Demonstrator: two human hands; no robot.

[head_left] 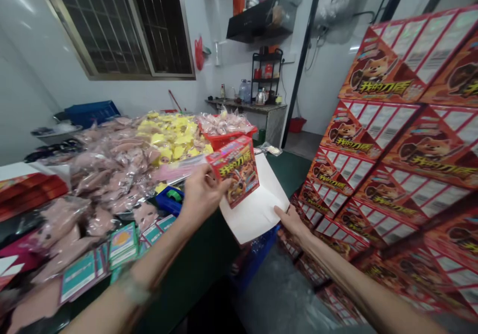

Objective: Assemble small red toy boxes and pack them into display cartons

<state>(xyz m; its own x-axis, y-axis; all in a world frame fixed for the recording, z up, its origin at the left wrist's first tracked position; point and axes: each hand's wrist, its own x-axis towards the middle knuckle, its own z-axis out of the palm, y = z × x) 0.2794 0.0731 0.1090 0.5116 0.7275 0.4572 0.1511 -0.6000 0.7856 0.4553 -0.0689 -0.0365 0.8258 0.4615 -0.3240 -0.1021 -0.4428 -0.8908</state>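
Left hand: I see the person's left hand [201, 194] raised over the table, its fingers [218, 184] pinching the lower left side of a small red cardboard box [234, 172] printed with a cartoon dog.

Right hand: The right hand [293, 224] sits low, its fingers [284, 215] slightly spread against the lower edge of a large white paper sheet [257, 207]; I can't tell whether they grip it.

Box: It is held tilted, just above the white sheet, overlapping it without visibly touching.

Table: On the dark green table [194, 259] I make out clear bags of pink items [112, 174], bagged yellow items [172, 135], teal printed cards [123, 244] and a blue holder with a green roll [170, 199].

Right side: Stacked red printed cartons [388, 150] rise beside the right arm, and a blue plastic crate [257, 259] sits under the sheet.
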